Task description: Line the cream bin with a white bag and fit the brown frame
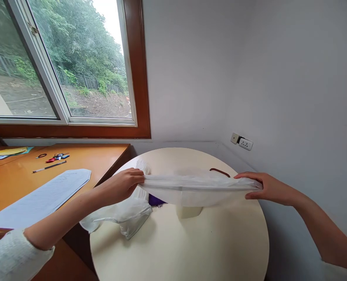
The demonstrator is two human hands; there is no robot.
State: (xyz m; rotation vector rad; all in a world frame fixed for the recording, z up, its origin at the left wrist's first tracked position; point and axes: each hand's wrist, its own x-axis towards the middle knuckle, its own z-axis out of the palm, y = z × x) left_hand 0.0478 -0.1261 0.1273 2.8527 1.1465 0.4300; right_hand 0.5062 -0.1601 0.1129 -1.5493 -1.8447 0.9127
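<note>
A thin white bag (pixel 191 193) is pinched by the left hand (pixel 129 182) and right hand (pixel 269 189); purple cloth (pixel 156 200) is partly hidden behind.

Papers (pixel 54 193) on a desk (pixel 103 153) suggest an office.

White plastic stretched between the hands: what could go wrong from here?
The thin white plastic might tear or slip, stretched as it is between the left hand and right hand. It partly hides the purple cloth, which might get snagged unseen. The crumpled bag appears to overhang the left edge of the table and could slide off.
</note>
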